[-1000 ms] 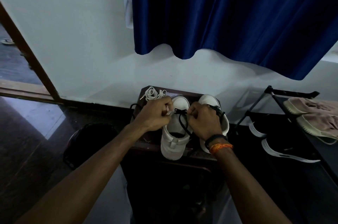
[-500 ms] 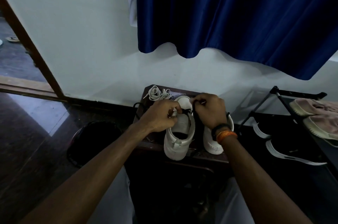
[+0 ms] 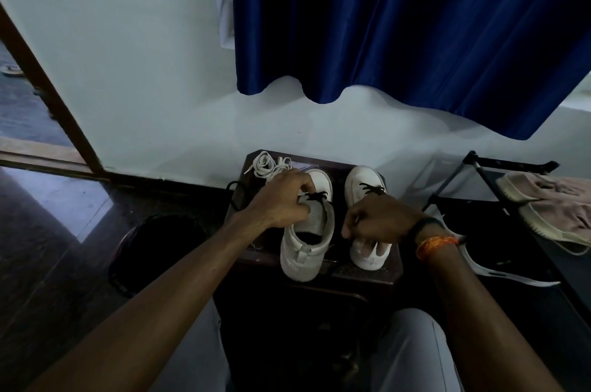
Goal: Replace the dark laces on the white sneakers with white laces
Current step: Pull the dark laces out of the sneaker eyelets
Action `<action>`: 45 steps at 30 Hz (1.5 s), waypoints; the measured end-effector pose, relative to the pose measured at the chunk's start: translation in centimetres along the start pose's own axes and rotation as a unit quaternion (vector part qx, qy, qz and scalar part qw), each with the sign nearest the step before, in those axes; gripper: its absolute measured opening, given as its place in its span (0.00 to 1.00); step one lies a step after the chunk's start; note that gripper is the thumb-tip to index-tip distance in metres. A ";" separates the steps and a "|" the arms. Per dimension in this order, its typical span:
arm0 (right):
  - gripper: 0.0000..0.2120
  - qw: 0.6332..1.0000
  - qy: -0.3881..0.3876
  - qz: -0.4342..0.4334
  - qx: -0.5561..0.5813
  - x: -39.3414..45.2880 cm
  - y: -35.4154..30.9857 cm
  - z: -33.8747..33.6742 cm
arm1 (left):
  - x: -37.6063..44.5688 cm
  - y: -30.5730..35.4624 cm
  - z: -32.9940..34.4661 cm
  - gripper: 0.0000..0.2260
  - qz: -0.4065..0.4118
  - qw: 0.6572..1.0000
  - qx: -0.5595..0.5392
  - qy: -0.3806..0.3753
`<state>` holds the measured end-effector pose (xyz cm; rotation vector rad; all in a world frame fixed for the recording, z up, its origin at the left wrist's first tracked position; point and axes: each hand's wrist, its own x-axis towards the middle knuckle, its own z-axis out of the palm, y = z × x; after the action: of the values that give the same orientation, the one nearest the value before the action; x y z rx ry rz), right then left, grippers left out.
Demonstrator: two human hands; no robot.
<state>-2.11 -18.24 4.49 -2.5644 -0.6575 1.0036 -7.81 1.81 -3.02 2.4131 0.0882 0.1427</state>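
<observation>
Two white sneakers stand side by side on a small dark table (image 3: 364,275), toes to the wall. My left hand (image 3: 281,201) grips the upper of the left sneaker (image 3: 305,246) beside a short bit of dark lace (image 3: 316,196) near its toe. My right hand (image 3: 377,219) hovers over the right sneaker (image 3: 361,179) with fingers curled in a pinch; the strand in it is lost against the dark. The right sneaker's dark lace (image 3: 371,190) is still threaded near the toe. A bundle of white laces (image 3: 265,164) lies at the table's back left corner.
A black shoe rack (image 3: 479,164) stands on the right with beige shoes (image 3: 550,199) on top. A dark round bag (image 3: 160,247) sits on the floor at the left. A blue curtain (image 3: 415,23) hangs over the wall, and a wooden door frame (image 3: 48,87) stands at far left.
My right hand has drawn back from the left sneaker's toe toward me and to the right, uncovering the right sneaker. Less dark lace now shows on the left sneaker. My left hand kept its hold.
</observation>
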 end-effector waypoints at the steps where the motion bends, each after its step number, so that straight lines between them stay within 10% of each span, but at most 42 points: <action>1: 0.12 1.000 -0.023 0.003 0.006 -0.1 -0.1 0.0 | 0.0 -0.1 0.0 0.16 -0.002 1.000 0.003 0.005; 16: 0.13 0.949 0.307 -0.049 -0.060 3.6 -1.1 4.3 | 1.2 1.4 0.6 0.12 0.033 0.982 0.182 0.032; 33: 0.08 0.945 0.314 -0.063 -0.066 3.7 -0.7 4.4 | 1.8 0.5 1.4 0.04 0.047 0.976 0.195 0.083; 45: 0.08 0.936 0.351 -0.026 -0.006 3.3 -0.6 4.2 | 1.7 -0.4 1.8 0.03 -0.132 0.946 -0.202 0.217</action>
<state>-3.09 -15.57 -0.09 -2.6306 -0.5124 0.0223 -5.95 1.13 -4.49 1.9040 0.5291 0.5145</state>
